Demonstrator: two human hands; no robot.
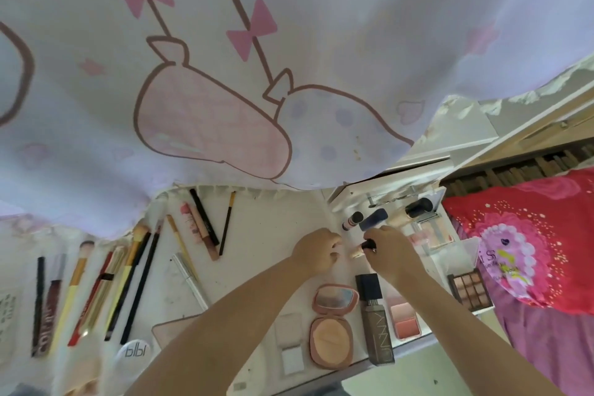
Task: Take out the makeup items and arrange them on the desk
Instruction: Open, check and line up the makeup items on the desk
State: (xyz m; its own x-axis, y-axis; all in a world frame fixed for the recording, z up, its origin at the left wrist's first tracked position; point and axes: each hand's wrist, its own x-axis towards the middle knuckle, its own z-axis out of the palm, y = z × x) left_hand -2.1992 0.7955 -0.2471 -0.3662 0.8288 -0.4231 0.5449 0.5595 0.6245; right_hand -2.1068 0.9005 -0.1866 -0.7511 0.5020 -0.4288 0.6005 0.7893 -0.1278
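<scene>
My right hand [390, 251] grips a small beige bottle with a black cap [363, 249] just above the white desk [266, 228]. My left hand [318, 251] is curled beside the bottle's beige end, fingers close to it; whether it touches is unclear. Behind the hands stands a clear organiser box [414, 212] holding a dark blue tube [373, 219], a small pink-tipped bottle [352, 220] and a black-capped bottle [418, 206]. Laid out on the desk are brushes and pencils [128, 270], an open round compact [332, 321], a dark foundation bottle [374, 318] and a blush palette [403, 318].
A printed pink-and-white curtain [225, 74] hangs over the far half of the desk. An eyeshadow palette [469, 289] lies at the desk's right edge, beside a bed with a red pillow [530, 235]. A white round lid [135, 354] sits near the front edge.
</scene>
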